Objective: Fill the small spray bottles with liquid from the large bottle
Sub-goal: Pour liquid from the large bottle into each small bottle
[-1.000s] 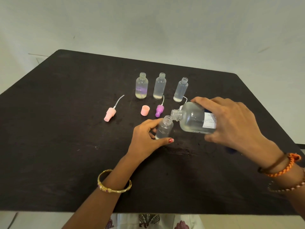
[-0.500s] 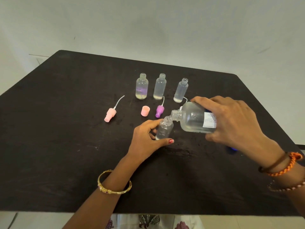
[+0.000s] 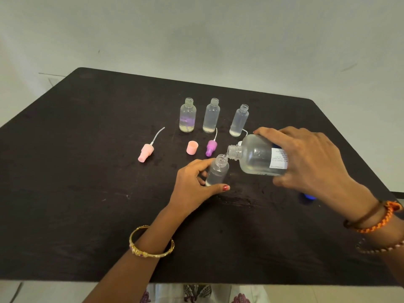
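Right hand [image 3: 312, 165]: grip curled full around the large bottle [image 3: 258, 158], tipped nearly flat, mouth touching the neck of a small spray bottle [image 3: 217, 171]. Left hand [image 3: 194, 184]: thumb and fingers wrapped round that small bottle, which stands slightly tilted on the dark desk [image 3: 87, 193], mid-centre.
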